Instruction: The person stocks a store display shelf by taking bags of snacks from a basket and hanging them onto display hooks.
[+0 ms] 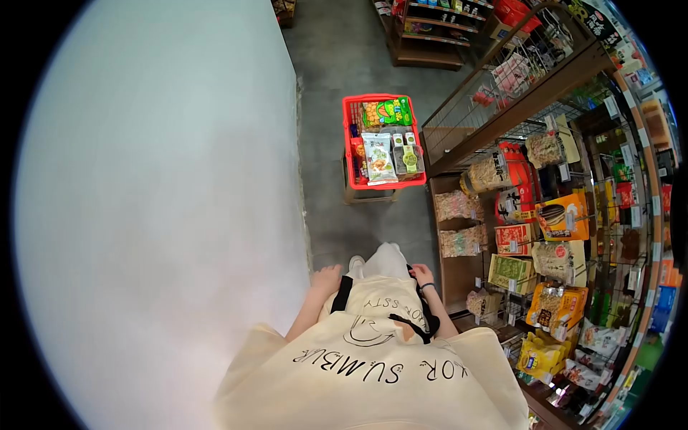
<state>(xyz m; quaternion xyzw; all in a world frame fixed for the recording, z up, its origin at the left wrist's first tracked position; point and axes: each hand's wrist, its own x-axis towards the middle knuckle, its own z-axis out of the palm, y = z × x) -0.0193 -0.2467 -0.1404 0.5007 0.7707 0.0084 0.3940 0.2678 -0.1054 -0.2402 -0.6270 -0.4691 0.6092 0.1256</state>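
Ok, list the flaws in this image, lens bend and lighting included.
Head view: heavy fisheye bend, black corners, shelving curving at right; wall pale and nearly featureless, pinkish lower down; basket fairly sharp, its small print unreadable; packs at the far right edge stretched and smeared.

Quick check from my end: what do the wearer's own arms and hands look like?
The left hand and right hand wear no gloves. The right wrist has a thin dark band; none shows on the left. The sleeves are loose, short and cream, leaving the forearms uncovered. Nails are too small to judge.
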